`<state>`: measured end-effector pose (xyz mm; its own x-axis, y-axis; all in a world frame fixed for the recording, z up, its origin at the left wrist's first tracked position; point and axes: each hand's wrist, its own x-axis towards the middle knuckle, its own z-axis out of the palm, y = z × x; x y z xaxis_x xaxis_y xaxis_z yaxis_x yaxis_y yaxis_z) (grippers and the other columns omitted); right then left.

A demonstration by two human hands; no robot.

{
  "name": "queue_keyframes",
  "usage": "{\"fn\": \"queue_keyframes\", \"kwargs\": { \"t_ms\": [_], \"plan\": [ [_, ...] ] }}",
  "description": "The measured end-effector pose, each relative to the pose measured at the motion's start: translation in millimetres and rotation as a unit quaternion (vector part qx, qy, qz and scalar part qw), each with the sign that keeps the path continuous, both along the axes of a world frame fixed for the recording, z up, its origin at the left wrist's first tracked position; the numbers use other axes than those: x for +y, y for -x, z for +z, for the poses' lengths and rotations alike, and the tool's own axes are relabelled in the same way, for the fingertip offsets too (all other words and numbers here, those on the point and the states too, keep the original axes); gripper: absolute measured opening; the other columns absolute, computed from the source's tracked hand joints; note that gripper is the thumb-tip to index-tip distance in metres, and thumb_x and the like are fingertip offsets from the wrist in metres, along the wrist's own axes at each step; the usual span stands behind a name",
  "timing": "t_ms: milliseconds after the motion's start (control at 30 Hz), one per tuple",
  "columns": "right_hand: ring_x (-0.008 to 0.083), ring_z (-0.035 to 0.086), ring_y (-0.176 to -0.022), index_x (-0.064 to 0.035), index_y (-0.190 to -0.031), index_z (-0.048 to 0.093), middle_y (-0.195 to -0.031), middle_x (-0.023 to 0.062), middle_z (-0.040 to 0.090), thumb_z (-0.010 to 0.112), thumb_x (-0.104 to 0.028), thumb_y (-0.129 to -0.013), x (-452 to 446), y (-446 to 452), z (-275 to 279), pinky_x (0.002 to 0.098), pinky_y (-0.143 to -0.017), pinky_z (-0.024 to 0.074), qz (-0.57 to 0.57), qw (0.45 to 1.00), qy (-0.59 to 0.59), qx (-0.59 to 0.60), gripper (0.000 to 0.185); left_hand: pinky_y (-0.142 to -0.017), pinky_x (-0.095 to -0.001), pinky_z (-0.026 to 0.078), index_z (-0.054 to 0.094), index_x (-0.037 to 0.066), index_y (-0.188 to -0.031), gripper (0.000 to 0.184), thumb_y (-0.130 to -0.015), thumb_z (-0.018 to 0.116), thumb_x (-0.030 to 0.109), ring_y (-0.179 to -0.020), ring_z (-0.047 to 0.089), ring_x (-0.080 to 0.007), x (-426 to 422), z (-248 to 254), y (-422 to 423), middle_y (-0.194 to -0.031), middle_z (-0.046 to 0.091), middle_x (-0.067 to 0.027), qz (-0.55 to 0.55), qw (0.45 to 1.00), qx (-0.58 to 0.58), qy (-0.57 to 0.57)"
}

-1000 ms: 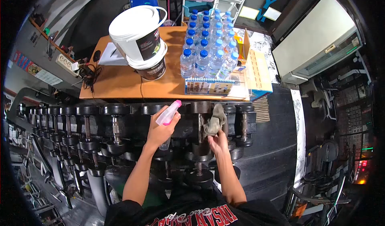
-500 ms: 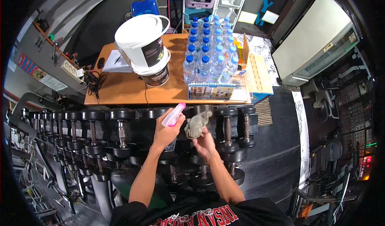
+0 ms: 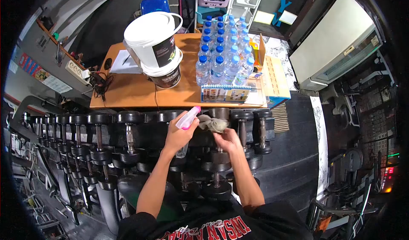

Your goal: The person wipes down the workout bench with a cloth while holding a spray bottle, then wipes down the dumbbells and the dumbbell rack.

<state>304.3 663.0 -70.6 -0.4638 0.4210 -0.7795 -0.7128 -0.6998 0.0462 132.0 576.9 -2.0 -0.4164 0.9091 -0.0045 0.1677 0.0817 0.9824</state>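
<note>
My left hand (image 3: 178, 133) is wrapped round a clear spray bottle (image 3: 181, 151) with a pink and white spray head, held over the rack. A crumpled grey-beige cloth (image 3: 214, 124) is gripped in my right hand (image 3: 228, 140), just right of the spray head. The cloth lies over a dumbbell (image 3: 216, 157), covering part of its handle; the dumbbell's near head shows below my right hand. Other black dumbbells (image 3: 242, 131) with metal handles sit on both sides.
Behind the rack, a wooden table (image 3: 128, 96) holds stacked white buckets (image 3: 149, 35), several water bottles (image 3: 219, 67) and a desk calendar (image 3: 226, 94). A white fridge (image 3: 332, 39) stands at the right. Gym machines line both sides.
The cloth and my right hand moved left off the dumbbell, then back right onto it. My left hand has shifted slightly right with the spray bottle. The view has shifted a little.
</note>
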Motion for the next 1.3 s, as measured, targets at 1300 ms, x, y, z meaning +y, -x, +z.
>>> {"fn": "queue_keyframes", "kwargs": {
  "t_ms": [1300],
  "plan": [
    [0.0211, 0.055, -0.118, -0.0134, -0.142, 0.036, -0.134, 0.0082, 0.052, 0.039, -0.007, -0.097, -93, -174, 23, 0.0350, -0.095, 0.0487, -0.100, 0.936, -0.297, -0.158, 0.045, -0.067, -0.0290, 0.046, 0.062, 0.000, -0.094, 0.015, -0.090, 0.065, 0.015, -0.070, 0.055, -0.0113, -111, -56, -128, -0.074, 0.059, -0.0065, 0.052, 0.988, 0.083, 0.119]
  ]
}}
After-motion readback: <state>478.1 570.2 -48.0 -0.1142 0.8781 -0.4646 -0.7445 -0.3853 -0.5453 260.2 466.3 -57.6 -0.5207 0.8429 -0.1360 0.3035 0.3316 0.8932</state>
